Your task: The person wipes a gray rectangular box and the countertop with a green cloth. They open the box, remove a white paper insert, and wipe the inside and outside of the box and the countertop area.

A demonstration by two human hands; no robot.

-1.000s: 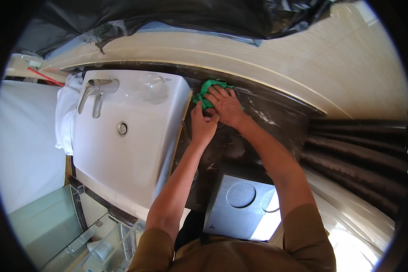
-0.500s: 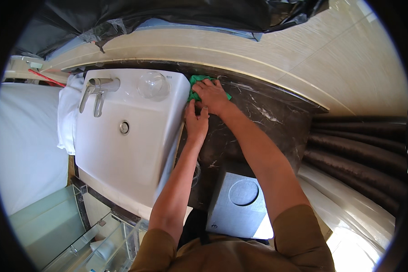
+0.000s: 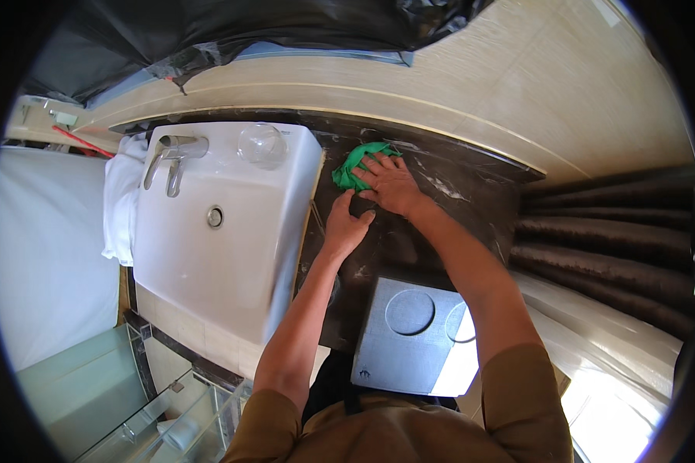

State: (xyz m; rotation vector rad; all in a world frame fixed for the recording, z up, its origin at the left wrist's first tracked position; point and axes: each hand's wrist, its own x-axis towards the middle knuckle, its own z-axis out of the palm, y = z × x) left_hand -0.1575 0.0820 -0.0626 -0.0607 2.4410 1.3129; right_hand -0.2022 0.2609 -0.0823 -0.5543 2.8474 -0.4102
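Your right hand [image 3: 394,189] is flat and spread, palm down, its fingers lying over a bunched green cloth [image 3: 355,164]. You aren't pinching it; the open palm probably serves to spread your pressure and keep the cloth pinned from above. Your left hand [image 3: 346,225] is loosely open, thumb held apart, its fingertips at the cloth's near edge. Whether they touch the cloth or stop just short, I cannot tell; being there, they could steady that edge.

The cloth lies on the dark marble countertop [image 3: 483,212], just right of the white washbasin [image 3: 208,266] and near the back wall, so you have both arms stretched forward to get to it. On the basin's back right corner sits a clear rounded vessel [image 3: 261,145], likely put on that ledge to leave the bowl free. The chrome faucet [image 3: 176,158] stands at the back left, above the drain [image 3: 215,217]. A white towel [image 3: 122,204] is bunched against the basin's left side.

Closer to your body, between your forearms, is a grey box [image 3: 386,351] with round recesses in its top, apparently shaped to seat round-bottomed items. Dark pleated fabric [image 3: 602,235] hangs well to your right.
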